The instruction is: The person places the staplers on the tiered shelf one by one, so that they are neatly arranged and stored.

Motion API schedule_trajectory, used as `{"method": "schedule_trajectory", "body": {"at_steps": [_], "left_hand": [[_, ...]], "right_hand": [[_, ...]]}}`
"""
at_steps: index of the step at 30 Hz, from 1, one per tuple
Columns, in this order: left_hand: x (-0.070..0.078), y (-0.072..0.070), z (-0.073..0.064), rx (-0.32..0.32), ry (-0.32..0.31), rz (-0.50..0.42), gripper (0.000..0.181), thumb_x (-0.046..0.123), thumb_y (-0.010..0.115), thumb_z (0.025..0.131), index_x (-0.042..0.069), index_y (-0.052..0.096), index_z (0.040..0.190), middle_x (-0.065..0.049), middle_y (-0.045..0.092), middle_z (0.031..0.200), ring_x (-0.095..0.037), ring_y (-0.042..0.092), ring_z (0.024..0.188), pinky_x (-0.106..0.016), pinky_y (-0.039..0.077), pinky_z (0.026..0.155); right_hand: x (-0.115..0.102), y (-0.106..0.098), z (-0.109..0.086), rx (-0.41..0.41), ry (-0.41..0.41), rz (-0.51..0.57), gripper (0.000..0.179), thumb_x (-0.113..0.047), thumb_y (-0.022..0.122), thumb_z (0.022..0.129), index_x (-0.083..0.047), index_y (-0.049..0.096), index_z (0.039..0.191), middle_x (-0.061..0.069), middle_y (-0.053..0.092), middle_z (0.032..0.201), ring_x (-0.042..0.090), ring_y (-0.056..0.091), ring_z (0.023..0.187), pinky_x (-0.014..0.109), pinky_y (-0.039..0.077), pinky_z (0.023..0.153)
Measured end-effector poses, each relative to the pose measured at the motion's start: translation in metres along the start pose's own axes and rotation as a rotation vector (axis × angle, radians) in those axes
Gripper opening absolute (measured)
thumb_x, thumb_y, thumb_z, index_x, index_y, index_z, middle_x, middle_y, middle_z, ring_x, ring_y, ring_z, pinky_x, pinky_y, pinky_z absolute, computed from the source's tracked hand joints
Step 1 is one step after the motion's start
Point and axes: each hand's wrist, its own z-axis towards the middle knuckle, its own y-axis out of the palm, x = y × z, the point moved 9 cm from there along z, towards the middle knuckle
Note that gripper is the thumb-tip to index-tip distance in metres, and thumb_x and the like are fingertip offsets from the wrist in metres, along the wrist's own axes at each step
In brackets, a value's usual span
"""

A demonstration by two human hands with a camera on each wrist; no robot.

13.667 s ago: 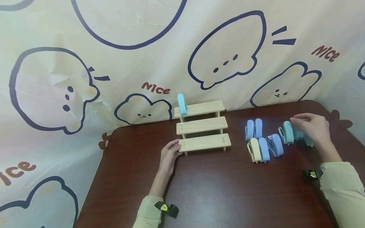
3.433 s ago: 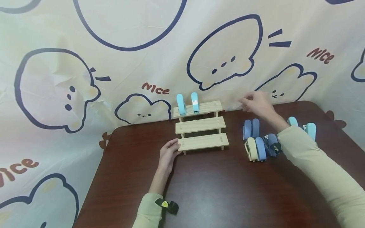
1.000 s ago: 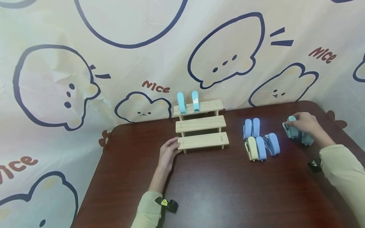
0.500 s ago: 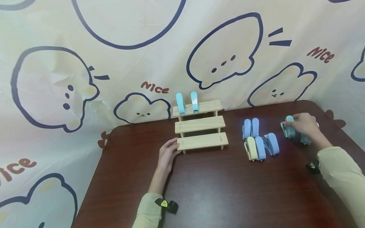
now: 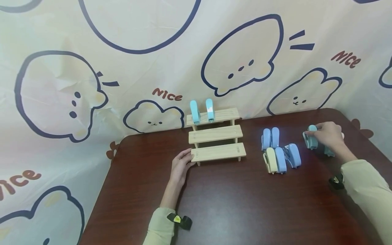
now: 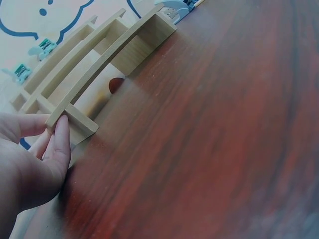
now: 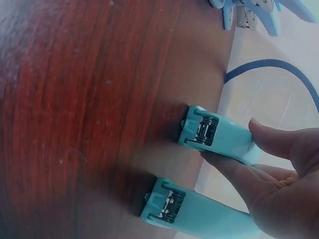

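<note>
My left hand (image 5: 180,167) pinches the left end of the lowest board of a three-step wooden stand (image 5: 217,153). In the left wrist view, thumb and fingers (image 6: 62,142) close on the board's end. My right hand (image 5: 330,135) holds a teal spring clip (image 5: 311,137) near the table's right side. The right wrist view shows the thumb and fingers on either side of that clip (image 7: 224,137), its coil spring facing the camera. Another teal clip (image 7: 199,211) stands right beside it, partly hidden by the hand. Two light-blue clips (image 5: 195,112) stand on the stand's top board, toward its left.
Several blue clips (image 5: 293,155) and one cream clip (image 5: 271,160) stand grouped on the dark wooden table (image 5: 232,204) between the stand and my right hand. A printed cloth (image 5: 147,75) hangs right behind the table's back edge.
Since the oldest frame, a second light-blue clip has come onto the top board. My right hand has returned from near the back edge to the teal clips. The left hand stays put.
</note>
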Motion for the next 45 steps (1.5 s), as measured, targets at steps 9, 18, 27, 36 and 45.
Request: {"method": "schedule_trajectory", "body": {"at_steps": [9, 18, 27, 36, 45], "left_hand": [[-0.001, 0.002, 0.000, -0.005, -0.004, 0.004, 0.040, -0.002, 0.064, 0.098, -0.011, 0.058, 0.136, -0.015, 0.069, 0.120, -0.012, 0.069, 0.089, -0.024, 0.057, 0.077], [-0.001, -0.001, 0.001, 0.002, -0.002, -0.016, 0.038, -0.003, 0.065, 0.097, -0.011, 0.059, 0.134, -0.010, 0.071, 0.112, -0.012, 0.069, 0.087, -0.023, 0.057, 0.075], [-0.002, -0.001, 0.000, -0.004, 0.002, -0.030, 0.040, -0.003, 0.064, 0.098, -0.012, 0.058, 0.135, -0.008, 0.071, 0.110, -0.011, 0.069, 0.086, -0.022, 0.057, 0.074], [-0.002, -0.001, -0.001, 0.006, 0.005, -0.034, 0.039, -0.004, 0.064, 0.097, -0.012, 0.058, 0.134, -0.009, 0.072, 0.110, -0.011, 0.069, 0.085, -0.022, 0.057, 0.073], [-0.001, -0.001, -0.001, -0.002, 0.007, -0.025, 0.040, -0.003, 0.064, 0.097, -0.013, 0.057, 0.135, -0.011, 0.070, 0.114, -0.011, 0.069, 0.087, -0.023, 0.057, 0.074]], "right_hand": [[0.000, -0.009, -0.002, 0.062, -0.013, 0.004, 0.037, -0.019, 0.071, 0.098, 0.018, 0.067, 0.094, 0.004, 0.047, 0.054, 0.025, 0.047, 0.053, 0.033, 0.034, 0.046], [-0.018, -0.026, 0.000, 0.099, -0.021, -0.004, 0.051, -0.021, 0.071, 0.098, 0.026, 0.061, 0.113, 0.012, 0.061, 0.062, 0.027, 0.051, 0.058, 0.034, 0.036, 0.048], [-0.036, -0.040, 0.002, 0.112, -0.023, -0.010, 0.053, -0.025, 0.071, 0.098, 0.024, 0.062, 0.115, 0.007, 0.052, 0.055, 0.026, 0.049, 0.055, 0.034, 0.035, 0.048], [-0.054, -0.053, 0.006, 0.124, -0.047, 0.011, 0.051, -0.027, 0.071, 0.100, 0.022, 0.066, 0.114, 0.025, 0.067, 0.074, 0.034, 0.053, 0.072, 0.035, 0.038, 0.053], [-0.066, -0.063, 0.007, 0.151, -0.049, -0.005, 0.054, -0.028, 0.072, 0.099, 0.023, 0.064, 0.117, 0.035, 0.069, 0.094, 0.039, 0.053, 0.081, 0.038, 0.040, 0.060]]}}
